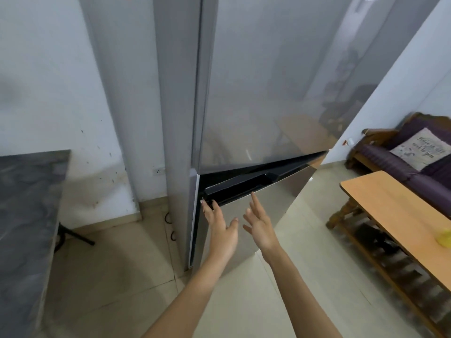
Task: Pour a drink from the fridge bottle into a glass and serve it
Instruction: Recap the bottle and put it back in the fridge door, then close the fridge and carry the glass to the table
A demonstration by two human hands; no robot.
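A tall silver fridge (263, 81) fills the middle of the head view, both doors shut. A black recessed handle strip (239, 185) runs between the upper door and the lower door (263, 208). My left hand (219, 223) reaches to the left end of that strip, fingertips at its edge, holding nothing. My right hand (258, 223) hovers flat in front of the lower door, fingers spread, empty. No bottle or glass is in sight.
A grey marble counter (26, 228) stands at the left. At the right is a wooden table (395, 215) with a small yellow object (445, 237) on it, and behind it a purple sofa (400, 157) with a cushion (424, 148). Pale floor tiles lie below.
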